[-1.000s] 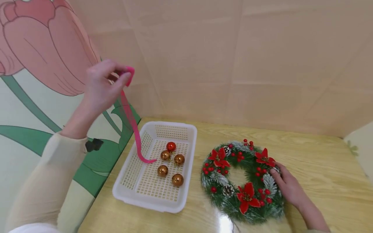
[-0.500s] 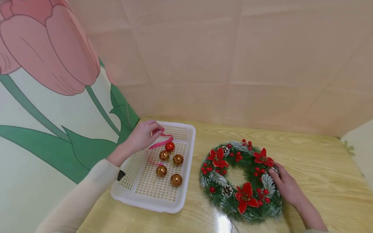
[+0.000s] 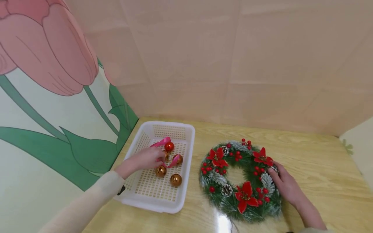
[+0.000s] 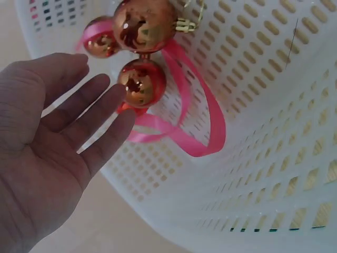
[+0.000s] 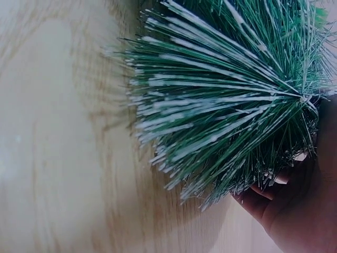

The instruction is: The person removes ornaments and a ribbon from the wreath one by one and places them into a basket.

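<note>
My left hand (image 3: 147, 158) is over the white plastic basket (image 3: 190, 145). In the left wrist view its fingers are loosely extended and hold nothing, with the fingertips close to a gold bauble (image 4: 141, 83). A pink ribbon (image 4: 215, 126) lies in loops among the baubles; part of it is hidden by the hand in the head view. A red bauble (image 3: 169, 147) and several gold baubles, one of them (image 3: 176, 180) near the front, lie in the basket. My right hand (image 3: 288, 187) grips the right edge of a green wreath (image 3: 230, 208), thumb on top, with fingers beneath it.
The basket and wreath stand side by side on a wood-grain table (image 3: 326, 165). Behind them rises a beige covering (image 3: 233, 64). A wall with a painted tulip (image 3: 49, 48) borders the table on the left.
My left hand has come down and right into the basket with the pink ribbon and let go of it; the ribbon now lies among the baubles. The right hand stays on the wreath.
</note>
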Demonstrator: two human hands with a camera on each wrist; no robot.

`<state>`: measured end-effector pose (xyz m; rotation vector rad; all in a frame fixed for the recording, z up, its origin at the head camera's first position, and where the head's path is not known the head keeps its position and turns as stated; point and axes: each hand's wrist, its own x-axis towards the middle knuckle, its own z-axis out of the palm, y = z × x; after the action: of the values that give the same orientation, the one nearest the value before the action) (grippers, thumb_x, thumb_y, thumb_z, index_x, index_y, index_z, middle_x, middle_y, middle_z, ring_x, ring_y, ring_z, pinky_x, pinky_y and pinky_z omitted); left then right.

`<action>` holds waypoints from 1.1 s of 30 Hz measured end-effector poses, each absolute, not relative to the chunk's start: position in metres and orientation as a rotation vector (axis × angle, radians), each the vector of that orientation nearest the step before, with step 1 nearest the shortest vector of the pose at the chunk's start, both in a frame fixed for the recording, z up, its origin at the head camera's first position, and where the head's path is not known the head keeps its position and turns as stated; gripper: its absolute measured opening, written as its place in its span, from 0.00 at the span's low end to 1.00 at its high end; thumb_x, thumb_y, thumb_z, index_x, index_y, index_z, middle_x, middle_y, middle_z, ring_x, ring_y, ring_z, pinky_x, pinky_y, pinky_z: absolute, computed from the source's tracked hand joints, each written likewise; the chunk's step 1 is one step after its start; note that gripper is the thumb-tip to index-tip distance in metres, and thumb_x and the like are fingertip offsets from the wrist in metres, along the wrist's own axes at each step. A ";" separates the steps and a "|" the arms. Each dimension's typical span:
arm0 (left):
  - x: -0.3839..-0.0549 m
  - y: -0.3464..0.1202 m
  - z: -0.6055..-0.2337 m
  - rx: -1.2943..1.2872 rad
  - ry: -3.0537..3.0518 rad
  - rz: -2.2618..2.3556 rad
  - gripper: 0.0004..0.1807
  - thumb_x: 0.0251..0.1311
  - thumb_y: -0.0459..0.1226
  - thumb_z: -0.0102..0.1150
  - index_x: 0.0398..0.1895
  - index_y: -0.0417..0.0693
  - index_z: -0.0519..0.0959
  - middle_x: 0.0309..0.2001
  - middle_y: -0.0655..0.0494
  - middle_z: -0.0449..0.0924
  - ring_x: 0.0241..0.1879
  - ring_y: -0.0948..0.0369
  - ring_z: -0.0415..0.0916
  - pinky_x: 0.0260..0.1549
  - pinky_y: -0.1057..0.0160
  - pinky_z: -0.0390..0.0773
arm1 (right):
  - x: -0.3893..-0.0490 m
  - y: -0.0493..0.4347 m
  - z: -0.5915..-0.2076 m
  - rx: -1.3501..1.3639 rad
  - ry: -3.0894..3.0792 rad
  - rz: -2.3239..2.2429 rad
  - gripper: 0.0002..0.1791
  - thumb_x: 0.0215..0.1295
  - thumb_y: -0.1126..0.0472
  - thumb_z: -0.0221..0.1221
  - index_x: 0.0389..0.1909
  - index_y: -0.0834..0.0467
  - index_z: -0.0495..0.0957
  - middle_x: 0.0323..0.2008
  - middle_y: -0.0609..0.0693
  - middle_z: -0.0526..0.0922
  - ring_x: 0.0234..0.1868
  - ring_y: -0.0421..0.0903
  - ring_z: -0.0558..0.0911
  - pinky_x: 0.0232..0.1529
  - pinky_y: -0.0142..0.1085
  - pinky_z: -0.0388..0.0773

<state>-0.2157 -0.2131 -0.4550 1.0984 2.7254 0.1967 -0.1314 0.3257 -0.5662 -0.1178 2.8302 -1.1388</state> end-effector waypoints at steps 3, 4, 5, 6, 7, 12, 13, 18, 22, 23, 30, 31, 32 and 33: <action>-0.214 -0.214 -0.455 1.100 2.720 0.229 0.05 0.63 0.31 0.66 0.30 0.50 0.83 0.29 0.64 0.78 0.30 0.65 0.73 0.34 0.62 0.79 | -0.131 0.325 -0.566 -0.115 2.817 -1.137 0.39 0.84 0.45 0.37 0.76 0.75 0.48 0.67 0.84 0.59 0.62 0.83 0.65 0.54 0.72 0.67; -0.213 -0.214 -0.454 1.084 2.735 0.243 0.04 0.63 0.32 0.66 0.31 0.50 0.83 0.29 0.64 0.79 0.30 0.65 0.73 0.34 0.62 0.79 | -0.131 0.325 -0.566 -0.113 2.812 -1.137 0.40 0.84 0.45 0.37 0.76 0.75 0.47 0.67 0.84 0.58 0.62 0.83 0.64 0.54 0.72 0.66; -0.212 -0.214 -0.453 1.066 2.753 0.270 0.03 0.64 0.32 0.66 0.32 0.49 0.84 0.30 0.64 0.80 0.30 0.65 0.73 0.34 0.62 0.79 | -0.130 0.325 -0.567 -0.111 2.805 -1.138 0.40 0.84 0.44 0.37 0.76 0.75 0.47 0.67 0.84 0.58 0.63 0.84 0.63 0.55 0.72 0.66; -0.212 -0.214 -0.451 1.045 2.782 0.299 0.02 0.64 0.32 0.66 0.33 0.48 0.85 0.31 0.63 0.81 0.30 0.65 0.74 0.34 0.62 0.79 | -0.130 0.325 -0.567 -0.111 2.799 -1.138 0.40 0.84 0.44 0.37 0.76 0.75 0.46 0.67 0.85 0.57 0.63 0.84 0.63 0.55 0.72 0.66; -0.210 -0.214 -0.448 1.025 2.814 0.326 0.02 0.64 0.32 0.66 0.35 0.47 0.85 0.32 0.62 0.82 0.31 0.64 0.75 0.35 0.61 0.79 | -0.129 0.325 -0.567 -0.110 2.798 -1.137 0.40 0.84 0.44 0.37 0.77 0.75 0.46 0.67 0.84 0.57 0.63 0.84 0.63 0.55 0.72 0.66; -0.203 -0.207 -0.436 0.949 2.973 0.416 0.04 0.65 0.33 0.67 0.40 0.44 0.87 0.38 0.57 0.85 0.34 0.60 0.79 0.37 0.60 0.81 | -0.130 0.326 -0.568 -0.126 2.817 -1.128 0.39 0.84 0.45 0.37 0.77 0.75 0.47 0.67 0.85 0.58 0.62 0.84 0.63 0.55 0.72 0.66; -0.202 -0.203 -0.434 0.951 2.994 0.413 0.04 0.65 0.34 0.67 0.41 0.44 0.87 0.38 0.57 0.85 0.34 0.59 0.79 0.36 0.60 0.81 | -0.131 0.327 -0.567 -0.130 2.826 -1.127 0.39 0.85 0.45 0.38 0.77 0.75 0.47 0.67 0.85 0.58 0.62 0.84 0.63 0.55 0.72 0.65; -0.193 -0.173 -0.435 0.998 3.045 0.346 0.07 0.66 0.38 0.66 0.44 0.46 0.86 0.42 0.55 0.85 0.40 0.57 0.81 0.42 0.57 0.82 | -0.133 0.330 -0.566 -0.147 2.853 -1.123 0.39 0.85 0.46 0.39 0.77 0.75 0.47 0.67 0.84 0.58 0.63 0.83 0.63 0.55 0.72 0.65; -0.186 -0.148 -0.440 1.060 3.041 0.316 0.15 0.70 0.42 0.63 0.55 0.47 0.83 0.50 0.51 0.84 0.50 0.54 0.82 0.49 0.54 0.82 | -0.133 0.330 -0.566 -0.151 2.856 -1.127 0.39 0.84 0.46 0.40 0.77 0.75 0.48 0.68 0.83 0.58 0.63 0.82 0.64 0.55 0.71 0.65; -0.184 -0.142 -0.440 1.081 3.036 0.312 0.17 0.70 0.42 0.63 0.58 0.46 0.82 0.52 0.50 0.84 0.51 0.54 0.82 0.50 0.53 0.82 | -0.133 0.329 -0.566 -0.153 2.857 -1.128 0.39 0.84 0.46 0.40 0.76 0.75 0.48 0.68 0.83 0.58 0.63 0.82 0.64 0.56 0.71 0.65; -0.174 -0.114 -0.440 1.248 3.026 0.147 0.24 0.73 0.46 0.59 0.67 0.44 0.77 0.61 0.47 0.79 0.61 0.51 0.77 0.60 0.53 0.76 | -0.135 0.329 -0.560 -0.197 2.899 -1.098 0.36 0.84 0.49 0.42 0.75 0.75 0.52 0.67 0.83 0.60 0.60 0.82 0.68 0.54 0.71 0.67; -0.173 -0.110 -0.439 1.260 3.025 0.121 0.25 0.73 0.46 0.59 0.68 0.44 0.76 0.63 0.47 0.78 0.63 0.50 0.76 0.61 0.52 0.75 | -0.136 0.329 -0.557 -0.201 2.899 -1.091 0.35 0.84 0.49 0.42 0.75 0.75 0.52 0.67 0.83 0.59 0.59 0.82 0.68 0.53 0.71 0.67; -0.171 -0.107 -0.438 1.254 3.022 0.093 0.26 0.74 0.48 0.58 0.69 0.45 0.75 0.64 0.47 0.77 0.64 0.50 0.74 0.63 0.51 0.74 | -0.136 0.328 -0.554 -0.204 2.906 -1.082 0.35 0.84 0.49 0.42 0.76 0.74 0.52 0.67 0.82 0.60 0.60 0.82 0.68 0.54 0.71 0.67; -0.170 -0.104 -0.438 1.245 3.022 0.072 0.27 0.74 0.49 0.57 0.70 0.47 0.74 0.66 0.46 0.75 0.66 0.49 0.73 0.63 0.50 0.73 | -0.137 0.327 -0.551 -0.202 2.913 -1.063 0.35 0.85 0.49 0.41 0.75 0.74 0.52 0.67 0.82 0.60 0.59 0.82 0.69 0.53 0.71 0.67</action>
<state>-0.1701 -0.1037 -0.4379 1.2449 3.0216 0.0722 -0.1365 0.3275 -0.5514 -0.2021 2.9129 -1.0626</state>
